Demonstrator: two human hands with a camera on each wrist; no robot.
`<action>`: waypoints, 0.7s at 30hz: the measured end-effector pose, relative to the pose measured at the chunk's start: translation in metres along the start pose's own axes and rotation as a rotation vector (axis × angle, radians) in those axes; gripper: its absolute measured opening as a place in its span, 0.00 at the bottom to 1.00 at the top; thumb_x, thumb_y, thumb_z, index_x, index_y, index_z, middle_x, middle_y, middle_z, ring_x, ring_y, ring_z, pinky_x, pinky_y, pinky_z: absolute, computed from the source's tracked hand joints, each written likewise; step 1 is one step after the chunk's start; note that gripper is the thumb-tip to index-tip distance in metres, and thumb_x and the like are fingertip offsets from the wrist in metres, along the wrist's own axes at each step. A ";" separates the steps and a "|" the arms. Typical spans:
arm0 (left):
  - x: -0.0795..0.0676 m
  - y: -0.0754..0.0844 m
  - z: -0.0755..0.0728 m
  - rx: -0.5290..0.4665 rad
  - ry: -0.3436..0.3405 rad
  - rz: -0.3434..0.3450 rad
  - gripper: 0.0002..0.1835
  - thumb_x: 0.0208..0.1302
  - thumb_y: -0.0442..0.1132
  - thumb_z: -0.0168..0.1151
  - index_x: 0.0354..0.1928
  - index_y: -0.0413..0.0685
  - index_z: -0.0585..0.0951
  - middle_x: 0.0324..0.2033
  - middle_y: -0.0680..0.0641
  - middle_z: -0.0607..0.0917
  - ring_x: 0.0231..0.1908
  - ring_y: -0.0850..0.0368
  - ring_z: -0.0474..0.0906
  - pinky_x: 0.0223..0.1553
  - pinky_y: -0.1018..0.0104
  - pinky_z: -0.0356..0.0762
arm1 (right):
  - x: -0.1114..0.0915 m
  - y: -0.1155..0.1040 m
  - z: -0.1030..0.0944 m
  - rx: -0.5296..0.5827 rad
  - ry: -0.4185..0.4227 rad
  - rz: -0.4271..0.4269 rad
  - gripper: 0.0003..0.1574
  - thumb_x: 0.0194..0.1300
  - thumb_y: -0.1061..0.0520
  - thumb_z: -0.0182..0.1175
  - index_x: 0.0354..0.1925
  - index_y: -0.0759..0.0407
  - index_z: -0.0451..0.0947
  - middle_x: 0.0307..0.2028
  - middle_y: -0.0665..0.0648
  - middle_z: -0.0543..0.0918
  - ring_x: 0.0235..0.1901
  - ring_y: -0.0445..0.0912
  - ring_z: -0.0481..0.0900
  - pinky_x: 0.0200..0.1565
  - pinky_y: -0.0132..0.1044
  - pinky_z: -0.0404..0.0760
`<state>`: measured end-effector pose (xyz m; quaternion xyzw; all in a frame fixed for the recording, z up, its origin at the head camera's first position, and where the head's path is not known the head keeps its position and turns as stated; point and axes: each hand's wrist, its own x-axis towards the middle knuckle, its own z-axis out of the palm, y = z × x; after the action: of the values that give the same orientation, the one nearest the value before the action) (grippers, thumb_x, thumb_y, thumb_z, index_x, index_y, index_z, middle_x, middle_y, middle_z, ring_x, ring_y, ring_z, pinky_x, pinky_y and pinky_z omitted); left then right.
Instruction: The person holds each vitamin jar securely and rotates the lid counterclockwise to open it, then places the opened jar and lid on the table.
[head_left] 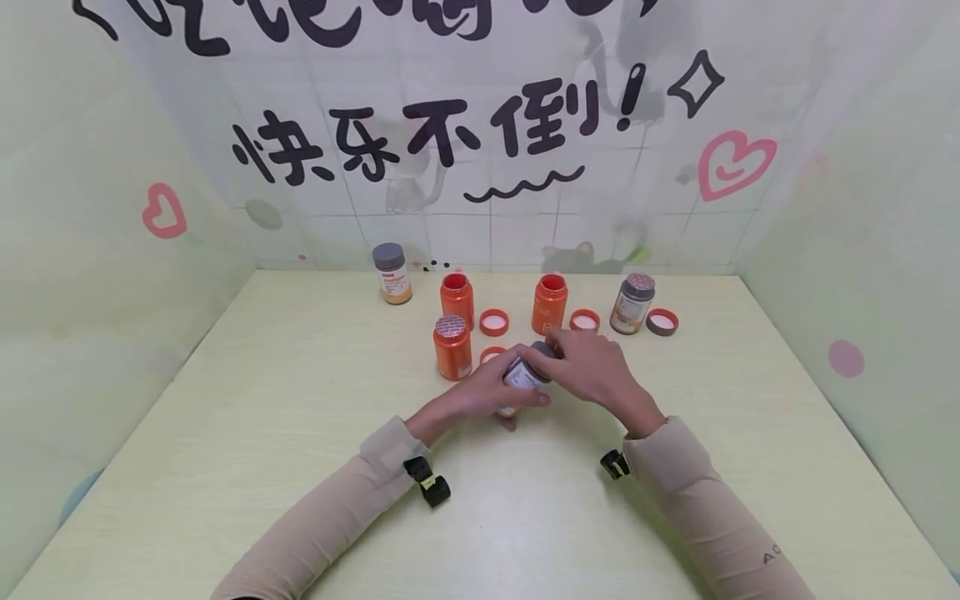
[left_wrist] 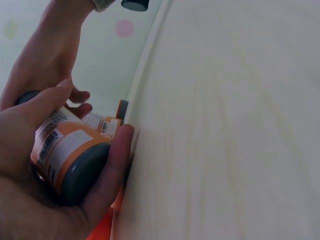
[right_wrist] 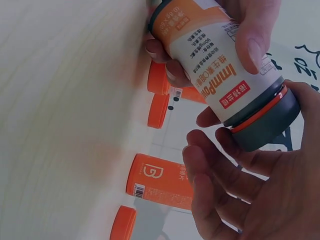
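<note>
My left hand (head_left: 480, 393) grips a white-and-orange supplement bottle (head_left: 522, 377) with a dark grey cap (right_wrist: 270, 124), tilted above the table. My right hand (head_left: 592, 364) pinches that cap between thumb and forefinger, its other fingers loosely bent. In the right wrist view, an orange-red ring shows between cap and body. The bottle's dark base faces the camera in the left wrist view, with the left thumb and fingers wrapped around the body. Just beyond the left hand stands an uncapped orange bottle (head_left: 453, 357) with a printed seal; an orange cap (head_left: 491, 353) is partly hidden behind the hand.
Two open orange bottles (head_left: 457, 293) stand further back, with upturned caps (head_left: 494, 322) beside them. At the right, a sealed, uncapped grey-topped bottle (head_left: 632, 308) has its cap (head_left: 662, 322) next to it. A capped grey-topped bottle (head_left: 393, 279) stands back left. Walls enclose the table (head_left: 247, 400).
</note>
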<state>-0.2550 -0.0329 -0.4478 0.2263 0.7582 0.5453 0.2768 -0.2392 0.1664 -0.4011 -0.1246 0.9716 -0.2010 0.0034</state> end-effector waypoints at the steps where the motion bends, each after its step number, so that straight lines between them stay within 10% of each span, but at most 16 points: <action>1: 0.000 0.000 0.000 0.003 0.000 0.007 0.31 0.64 0.50 0.73 0.66 0.68 0.69 0.58 0.47 0.75 0.55 0.47 0.76 0.34 0.54 0.89 | 0.000 0.000 0.000 -0.004 -0.004 0.010 0.35 0.68 0.22 0.50 0.35 0.51 0.77 0.25 0.53 0.77 0.25 0.47 0.74 0.26 0.36 0.67; 21: 0.003 -0.003 -0.005 0.021 -0.072 0.023 0.31 0.68 0.44 0.68 0.68 0.66 0.65 0.60 0.45 0.72 0.59 0.45 0.71 0.39 0.54 0.90 | 0.001 0.003 0.001 0.074 -0.105 -0.008 0.38 0.65 0.20 0.54 0.43 0.51 0.80 0.28 0.53 0.78 0.30 0.47 0.76 0.29 0.36 0.70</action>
<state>-0.2602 -0.0355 -0.4498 0.2575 0.7507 0.5319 0.2953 -0.2409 0.1684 -0.4033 -0.1386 0.9616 -0.2298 0.0580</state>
